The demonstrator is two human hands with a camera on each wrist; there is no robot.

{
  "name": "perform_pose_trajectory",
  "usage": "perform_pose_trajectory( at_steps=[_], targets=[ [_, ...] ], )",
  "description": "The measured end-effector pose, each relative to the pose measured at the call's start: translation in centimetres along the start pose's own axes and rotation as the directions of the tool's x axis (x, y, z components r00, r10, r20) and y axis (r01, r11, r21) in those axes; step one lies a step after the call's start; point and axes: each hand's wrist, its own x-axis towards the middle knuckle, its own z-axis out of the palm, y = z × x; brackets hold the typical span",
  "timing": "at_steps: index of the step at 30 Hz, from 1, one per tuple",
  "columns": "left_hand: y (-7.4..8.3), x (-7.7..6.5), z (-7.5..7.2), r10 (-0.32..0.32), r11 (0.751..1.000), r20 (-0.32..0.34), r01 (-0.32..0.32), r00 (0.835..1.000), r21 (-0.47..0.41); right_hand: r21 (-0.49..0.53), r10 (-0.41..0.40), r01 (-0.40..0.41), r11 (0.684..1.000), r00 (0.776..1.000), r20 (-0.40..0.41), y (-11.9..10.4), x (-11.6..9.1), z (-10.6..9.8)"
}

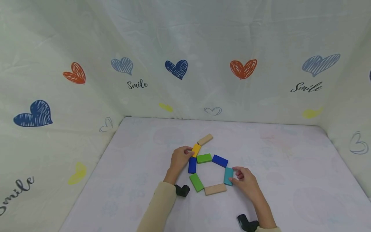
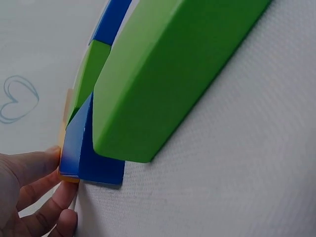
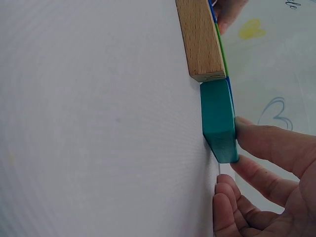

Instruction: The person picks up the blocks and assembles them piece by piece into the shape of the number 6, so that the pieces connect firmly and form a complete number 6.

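Observation:
My left hand [image 1: 180, 159] pinches a yellow block [image 1: 196, 149] between thumb and fingers, at the upper left of a ring of flat wooden blocks. Just below it, a dark blue block [image 1: 192, 165] meets its lower end; in the left wrist view the blue block [image 2: 101, 163] hides most of the yellow one. On the right side of the ring, my right hand [image 1: 246, 182] holds a teal block [image 1: 228, 176] by thumb and forefinger, its other fingers curled beneath in the right wrist view. The teal block [image 3: 217, 118] lies end to end with a plain wood block [image 3: 200, 39].
Two green blocks, one at the top [image 1: 204, 158] and one at the lower left [image 1: 196, 182], and a second blue block [image 1: 220, 160] also form the ring. Another plain block [image 1: 205, 139] extends beyond the yellow one. White cloth [image 1: 139, 193] covers the table; a printed curtain stands behind.

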Motion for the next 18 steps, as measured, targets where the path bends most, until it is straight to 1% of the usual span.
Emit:
perform_pose_trajectory(
  at_steps=[11,18],
  targets=[
    [0.11,-0.09,-0.02,-0.013,1.0,0.003,0.013,1.0,0.01,0.006,-0.007,0.007,1.0,1.0,-0.006,-0.03,-0.02,-0.04],
    [0.13,-0.19,-0.2,0.0,1.0,0.014,0.0,1.0,0.011,0.01,0.008,-0.008,1.0,1.0,0.0,-0.01,0.03,0.03]
  ],
)
